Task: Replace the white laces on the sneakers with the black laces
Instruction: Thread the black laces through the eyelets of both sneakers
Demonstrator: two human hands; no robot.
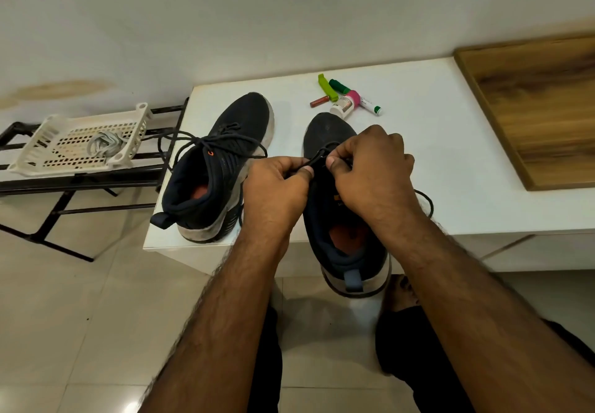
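Two dark navy sneakers stand on a white table [418,161]. The left sneaker [222,168] carries a black lace with loose ends trailing off to the left. The right sneaker [341,219] hangs partly over the table's front edge. Over its upper, my left hand [273,187] and my right hand [370,168] both pinch a black lace [314,160] between thumb and fingers. A loop of that lace shows to the right of my right wrist. The white laces [104,143] lie bundled in a white plastic basket [64,155] at the left.
The basket rests on a black metal rack [64,184] left of the table. Small items lie at the table's back: a green clip [326,87], a white bottle with pink cap [344,105], a tube. A wooden board [541,106] sits at the right. Tiled floor below.
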